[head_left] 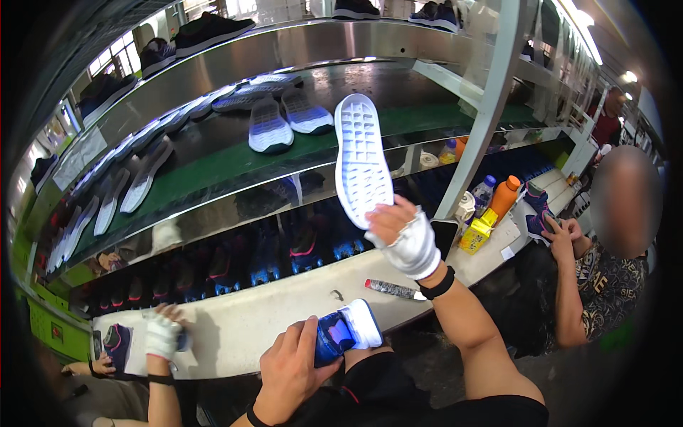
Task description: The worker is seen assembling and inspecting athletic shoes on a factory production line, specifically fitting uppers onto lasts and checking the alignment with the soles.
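Off-white tabletop point(277, 306); green conveyor belt point(213, 176) beyond; white grid-patterned shoe sole point(361, 160), above tabletop, pinched by right fingers point(386, 220) (white fabric glove point(418, 250)); dark-blue shoe point(329, 345), tabletop's near edge, clasped by left fingers point(307, 340).

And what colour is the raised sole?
The sole looks bluish white, best seen in the head view.

Wht bench point(249, 320) w/ yel. box point(477, 231), orng btl point(506, 197)

There were more than ten shoe soles point(361, 160), two bottles point(506, 196), one yellow carton point(477, 233) and one red-tipped marker point(393, 289).
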Tool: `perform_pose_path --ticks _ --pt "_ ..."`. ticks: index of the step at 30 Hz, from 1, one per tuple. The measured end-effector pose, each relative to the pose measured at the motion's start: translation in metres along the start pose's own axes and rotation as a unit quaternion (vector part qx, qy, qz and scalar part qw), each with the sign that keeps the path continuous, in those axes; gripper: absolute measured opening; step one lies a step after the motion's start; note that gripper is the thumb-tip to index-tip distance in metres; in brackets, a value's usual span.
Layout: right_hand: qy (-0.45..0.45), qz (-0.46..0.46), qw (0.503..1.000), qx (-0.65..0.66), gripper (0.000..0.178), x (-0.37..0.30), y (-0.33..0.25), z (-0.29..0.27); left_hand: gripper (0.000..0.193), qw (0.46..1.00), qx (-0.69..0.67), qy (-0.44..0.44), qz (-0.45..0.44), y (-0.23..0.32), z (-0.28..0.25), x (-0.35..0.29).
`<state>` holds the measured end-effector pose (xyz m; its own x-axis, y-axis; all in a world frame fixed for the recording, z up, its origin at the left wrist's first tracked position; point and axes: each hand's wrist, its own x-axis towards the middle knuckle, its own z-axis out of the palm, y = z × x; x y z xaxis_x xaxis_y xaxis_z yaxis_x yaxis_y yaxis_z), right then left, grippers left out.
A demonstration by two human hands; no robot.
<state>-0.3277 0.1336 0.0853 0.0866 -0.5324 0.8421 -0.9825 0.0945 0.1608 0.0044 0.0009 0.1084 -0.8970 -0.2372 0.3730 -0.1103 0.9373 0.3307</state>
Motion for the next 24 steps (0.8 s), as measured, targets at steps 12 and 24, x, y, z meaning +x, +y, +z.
perform_pose_path --ticks 12,24 --pt "0.045 0.311 0.73 0.607 0.062 0.038 -0.016 -0.023 0.092 0.997 -0.065 -0.03 0.009 -0.031 -0.003 0.021" --pt "0.064 0.308 0.764 0.563 0.086 -0.025 -0.161 0.05 0.084 0.99 -0.125 -0.035 0.06 -0.046 0.009 0.046"
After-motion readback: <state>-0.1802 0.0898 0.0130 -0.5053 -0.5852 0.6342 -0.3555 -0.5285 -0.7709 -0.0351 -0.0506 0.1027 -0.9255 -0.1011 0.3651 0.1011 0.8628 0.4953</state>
